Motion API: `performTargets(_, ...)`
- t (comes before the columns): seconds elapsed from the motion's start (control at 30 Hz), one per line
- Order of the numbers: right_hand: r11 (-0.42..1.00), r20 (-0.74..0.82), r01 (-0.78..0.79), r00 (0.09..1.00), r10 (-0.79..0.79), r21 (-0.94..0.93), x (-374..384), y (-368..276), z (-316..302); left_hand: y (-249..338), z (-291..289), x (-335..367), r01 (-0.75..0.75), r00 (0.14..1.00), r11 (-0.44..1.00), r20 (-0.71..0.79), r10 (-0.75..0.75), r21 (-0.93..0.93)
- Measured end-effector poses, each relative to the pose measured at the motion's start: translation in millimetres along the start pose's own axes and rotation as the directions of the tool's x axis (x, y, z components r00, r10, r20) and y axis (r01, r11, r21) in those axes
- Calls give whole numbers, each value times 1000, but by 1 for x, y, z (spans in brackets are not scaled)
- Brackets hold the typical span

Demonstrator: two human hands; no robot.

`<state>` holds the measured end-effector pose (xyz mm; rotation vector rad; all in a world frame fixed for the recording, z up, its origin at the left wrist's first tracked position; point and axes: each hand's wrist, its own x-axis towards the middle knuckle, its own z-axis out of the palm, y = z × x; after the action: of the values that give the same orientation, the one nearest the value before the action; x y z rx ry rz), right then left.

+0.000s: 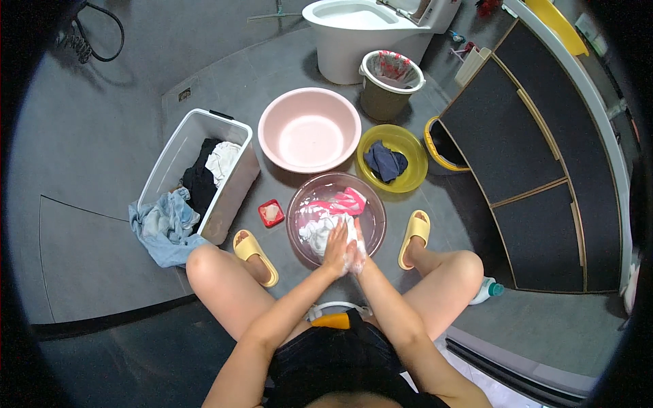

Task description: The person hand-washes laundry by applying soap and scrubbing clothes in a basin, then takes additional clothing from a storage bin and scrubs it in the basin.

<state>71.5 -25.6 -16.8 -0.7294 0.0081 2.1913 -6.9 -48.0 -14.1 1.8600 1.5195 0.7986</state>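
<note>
Dark clothing (pixel 326 364) on the person's lap lies nearest, with both bare forearms reaching forward between the spread knees, a posture that seems to leave room to work low. Left hand (pixel 337 246) and right hand (pixel 357 253) meet over the near side of a brownish basin (pixel 295 228), suds on the skin. Left fingers lie extended rather than curled; whether either hand is closed on cloth cannot be told, since they overlap. Just beyond them, white cloth (pixel 318 234) sits in the basin, touching the left fingertips, with pink-and-white cloth (pixel 348 202) behind it in the water. Keeping the hands above the basin probably lets drips fall back inside.

Yellow slippers (pixel 416 228) flank the basin, likely for a steady stance. Left of it, a red dish (pixel 271 214) with a pale block stands near, apparently for easy reach. Farther left, a plastic tub (pixel 235 194) holds black and white clothes; blue denim (pixel 163 224) hangs over its near rim, perhaps for lack of room. Past the brownish basin are a pink basin (pixel 310 136) and a yellow-green basin (pixel 416 170) holding navy cloth (pixel 386 163), perhaps kept separate. A bin (pixel 384 104) and toilet (pixel 340 51) stand farthest.
</note>
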Motion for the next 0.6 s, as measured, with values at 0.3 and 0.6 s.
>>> performTargets(0.3,901,-64,65,993,-103,-429,-8,37,30,-50,-7,21,331,891,833,-145,-431,-444)
performTargets(0.6,998,-178,21,984,-32,-62,-17,-9,37,8,-6,-12,-18,993,975,-117,-8,-222)
